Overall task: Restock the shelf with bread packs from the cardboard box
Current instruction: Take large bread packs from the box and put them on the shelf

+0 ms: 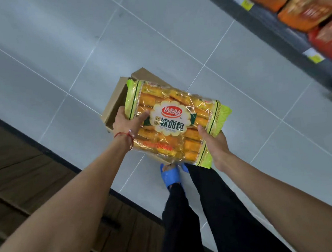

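Observation:
A clear bread pack (172, 121) with yellow-green ends and a round red-and-white label is held flat, face up, above the cardboard box (116, 106). My left hand (127, 123) grips its left edge, thumb on top. My right hand (214, 142) holds its right lower corner from below, thumb on the wrapper. The box stands on the floor under the pack, with an open flap visible at the left; its inside is hidden. The shelf (272, 30) runs along the upper right with orange and red packs (308, 5) on it.
Grey floor tiles (75, 43) spread around the box. A dark wooden cabinet (26, 176) lines the lower left. My legs and a blue slipper (170, 175) stand just behind the box. Yellow price tags (245, 2) hang on the shelf edge.

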A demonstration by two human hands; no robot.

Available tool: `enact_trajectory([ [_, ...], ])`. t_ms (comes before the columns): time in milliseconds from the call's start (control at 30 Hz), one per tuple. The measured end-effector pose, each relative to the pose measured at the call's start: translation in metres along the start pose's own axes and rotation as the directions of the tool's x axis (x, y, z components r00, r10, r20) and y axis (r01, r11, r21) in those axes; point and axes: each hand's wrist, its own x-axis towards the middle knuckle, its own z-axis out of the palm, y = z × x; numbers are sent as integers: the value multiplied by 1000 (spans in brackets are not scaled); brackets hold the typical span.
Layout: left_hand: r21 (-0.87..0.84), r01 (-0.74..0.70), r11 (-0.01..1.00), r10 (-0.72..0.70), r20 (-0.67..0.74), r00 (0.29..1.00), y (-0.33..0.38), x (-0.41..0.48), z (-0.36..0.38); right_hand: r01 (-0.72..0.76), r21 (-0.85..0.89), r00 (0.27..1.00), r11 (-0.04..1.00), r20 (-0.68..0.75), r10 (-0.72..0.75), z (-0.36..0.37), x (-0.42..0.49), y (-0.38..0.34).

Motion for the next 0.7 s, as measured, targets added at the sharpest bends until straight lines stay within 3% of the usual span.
enact_trajectory([
  [133, -30, -95, 995, 95, -18, 995, 42, -74, -8, 135, -5, 989, 991, -57, -135, -47, -60, -45],
  [333, -26, -215, 976, 217, 115, 969, 97, -170, -27, 356, 30, 933, 934, -70, -354, -118, -156, -85],
  [467, -16, -282, 959, 281, 150, 948, 131, -217, -27, 437, 58, 897, 898, -107, -430, -158, -205, -108],
  [700, -147, -354, 924, 379, 224, 898, 200, -304, 12, 583, 21, 801, 812, -184, -570, -241, -251, -170],
])
